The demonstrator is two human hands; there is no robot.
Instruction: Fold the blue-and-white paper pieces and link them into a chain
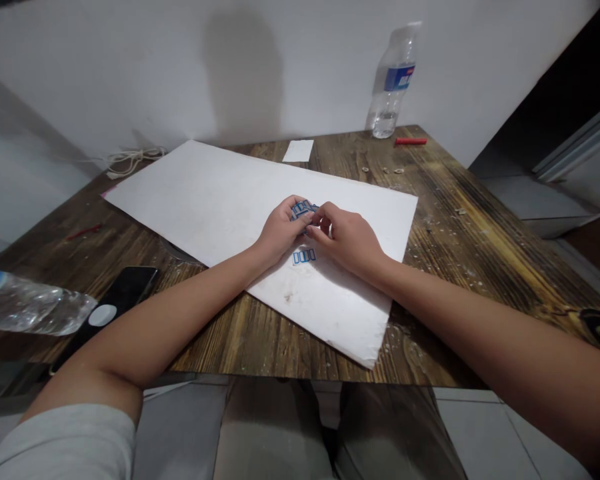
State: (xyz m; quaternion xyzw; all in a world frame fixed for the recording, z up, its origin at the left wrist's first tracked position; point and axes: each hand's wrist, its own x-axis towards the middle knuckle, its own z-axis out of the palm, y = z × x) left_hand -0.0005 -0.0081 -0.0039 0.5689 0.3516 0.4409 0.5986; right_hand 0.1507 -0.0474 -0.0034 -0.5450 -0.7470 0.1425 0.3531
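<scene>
Before us lies a bench of dark brown wood with streaky golden grain (505,287), its surface dusted with pale specks and crumbs. On it we see a large, thin white rectangular board (220,193), smooth and matt, set at a slant, with a faint brownish smudge and a slightly ragged edge at its near corner. Beyond the board we find a small white flat card (299,151), a red slender stick-like object (411,141) and a clear ribbed plastic bottle with a blue label (390,100), upright near the white wall (325,73). A loosely coiled white cable (130,160) rests at the far left. Nearer us, a second clear crinkled plastic bottle (40,307) lies on its side next to a long black glossy device (135,283) bearing a white oval disc (103,315).

Over the board, our left hand (281,230) is partly closed, thumb and fingers grasping a small flat piece with blue outlines (300,211). Our right hand (353,240) curls in from the other side, its thumb and forefinger bent close to the piece's edge; we cannot tell whether they pinch it. Just below the hands, a small patch with blue-outlined rectangles (304,257) lies on the board.
</scene>
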